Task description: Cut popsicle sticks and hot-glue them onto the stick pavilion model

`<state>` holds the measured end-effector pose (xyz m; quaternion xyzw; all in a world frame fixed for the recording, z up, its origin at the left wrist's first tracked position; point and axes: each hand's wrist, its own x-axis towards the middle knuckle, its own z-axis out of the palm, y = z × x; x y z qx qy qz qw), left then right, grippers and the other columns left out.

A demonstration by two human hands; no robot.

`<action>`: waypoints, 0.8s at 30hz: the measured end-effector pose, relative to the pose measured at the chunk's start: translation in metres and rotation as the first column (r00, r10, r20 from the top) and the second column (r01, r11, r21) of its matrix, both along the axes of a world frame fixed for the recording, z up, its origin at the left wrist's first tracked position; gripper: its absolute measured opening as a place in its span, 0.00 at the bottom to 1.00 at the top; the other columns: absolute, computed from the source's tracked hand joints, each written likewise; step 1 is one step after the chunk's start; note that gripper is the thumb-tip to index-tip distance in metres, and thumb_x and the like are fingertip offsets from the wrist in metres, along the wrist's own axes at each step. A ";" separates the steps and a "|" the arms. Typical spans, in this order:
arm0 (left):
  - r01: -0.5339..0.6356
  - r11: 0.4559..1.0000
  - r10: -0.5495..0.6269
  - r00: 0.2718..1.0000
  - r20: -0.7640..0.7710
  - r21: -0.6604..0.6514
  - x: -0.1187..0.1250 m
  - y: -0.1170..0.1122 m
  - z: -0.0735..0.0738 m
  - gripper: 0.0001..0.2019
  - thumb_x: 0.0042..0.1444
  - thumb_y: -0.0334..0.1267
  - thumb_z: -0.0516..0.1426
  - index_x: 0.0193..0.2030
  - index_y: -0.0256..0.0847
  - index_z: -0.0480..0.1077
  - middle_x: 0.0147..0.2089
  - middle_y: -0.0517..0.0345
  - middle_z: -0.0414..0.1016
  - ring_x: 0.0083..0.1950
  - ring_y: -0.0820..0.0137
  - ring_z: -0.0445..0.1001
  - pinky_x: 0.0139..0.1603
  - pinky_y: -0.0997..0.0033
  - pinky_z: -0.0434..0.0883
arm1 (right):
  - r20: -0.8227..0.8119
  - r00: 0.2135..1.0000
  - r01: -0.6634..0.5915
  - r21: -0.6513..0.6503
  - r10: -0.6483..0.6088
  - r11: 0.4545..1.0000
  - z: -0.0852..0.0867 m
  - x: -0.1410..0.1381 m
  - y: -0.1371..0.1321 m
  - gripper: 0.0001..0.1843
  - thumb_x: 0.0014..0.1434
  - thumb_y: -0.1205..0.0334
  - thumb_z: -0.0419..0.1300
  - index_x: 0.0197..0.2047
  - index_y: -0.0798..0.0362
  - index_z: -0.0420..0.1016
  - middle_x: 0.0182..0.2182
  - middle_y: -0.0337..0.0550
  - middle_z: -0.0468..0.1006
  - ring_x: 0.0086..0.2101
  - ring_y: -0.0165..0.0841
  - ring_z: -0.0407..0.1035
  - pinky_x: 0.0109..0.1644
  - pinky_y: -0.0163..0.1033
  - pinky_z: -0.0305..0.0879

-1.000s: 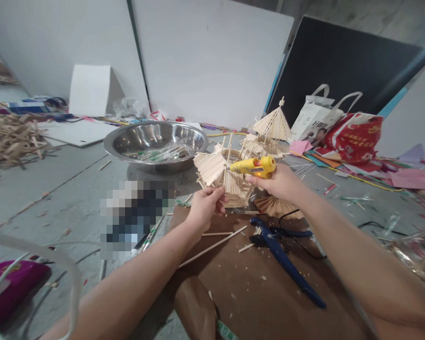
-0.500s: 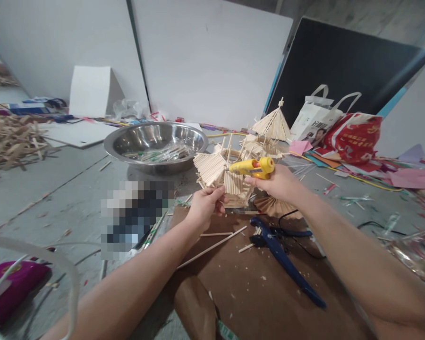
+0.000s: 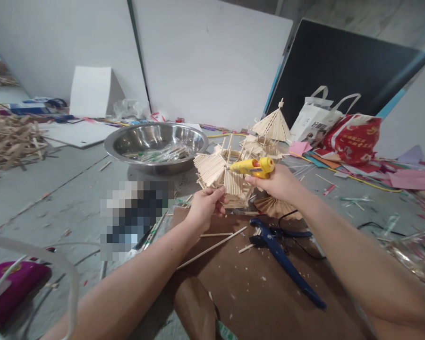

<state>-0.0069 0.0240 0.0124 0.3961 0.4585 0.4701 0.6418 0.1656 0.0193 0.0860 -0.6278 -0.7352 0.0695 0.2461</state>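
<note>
Pinching the near lower edge of the stick model [image 3: 210, 168] with the left hand [image 3: 207, 208], thumb brought in against the fingertips, exact contact partly hidden. Wrapping the right hand [image 3: 279, 182] around a yellow glue gun [image 3: 250, 166], fingers curled and half out of sight; cannot tell whether squeezing the trigger. And look at that line! Running the gun's long axis almost level, from the grip at the model's right, leftward to the nozzle, right at the seam between two slatted roof panels, seemingly touching. Closer with the left, in direct contact; reaching the model on the right only through the nozzle.

Just behind the model to the right, a pointed stick roof [image 3: 272, 125]; cannot tell whether joined on. On the model's near side, a brown board [image 3: 255, 293] with loose sticks [image 3: 212, 248] and a blue cutter [image 3: 290, 271]. Left of the model, a metal basin [image 3: 156, 166] full of wrapped sticks; farther left, across grey floor [image 3: 74, 189], a heap of wooden strips [image 3: 14, 141]. Beyond the model to the right, a white bag [image 3: 310, 120] and a red bag [image 3: 356, 139]; straight behind, white panels [image 3: 212, 61].
</note>
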 end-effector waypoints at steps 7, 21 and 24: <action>0.005 1.000 -0.005 1.000 -0.002 0.003 0.000 0.001 0.000 0.10 0.44 0.40 0.57 0.23 0.35 0.63 0.20 0.61 0.70 0.12 0.80 0.62 0.11 0.80 0.58 | -0.007 0.999 -0.040 0.033 0.040 0.999 -0.001 0.000 0.001 0.17 0.46 0.49 0.56 0.33 0.52 0.74 0.28 0.46 0.76 0.29 0.36 0.69 0.30 0.38 0.61; 0.009 1.000 -0.009 1.000 0.006 0.007 -0.001 0.001 -0.001 0.10 0.44 0.40 0.57 0.24 0.35 0.63 0.20 0.60 0.69 0.12 0.80 0.62 0.11 0.80 0.58 | 0.013 1.000 0.004 0.035 -0.005 0.999 0.001 -0.003 0.000 0.17 0.45 0.47 0.56 0.29 0.53 0.75 0.24 0.45 0.76 0.27 0.36 0.69 0.26 0.38 0.60; 0.013 1.000 -0.013 1.000 0.004 0.009 -0.001 0.001 -0.001 0.10 0.44 0.40 0.57 0.24 0.35 0.63 0.20 0.60 0.69 0.12 0.79 0.62 0.11 0.80 0.58 | 0.011 1.000 0.016 0.034 -0.016 0.999 0.001 -0.002 0.000 0.17 0.46 0.47 0.56 0.30 0.53 0.75 0.25 0.46 0.76 0.28 0.37 0.69 0.27 0.39 0.60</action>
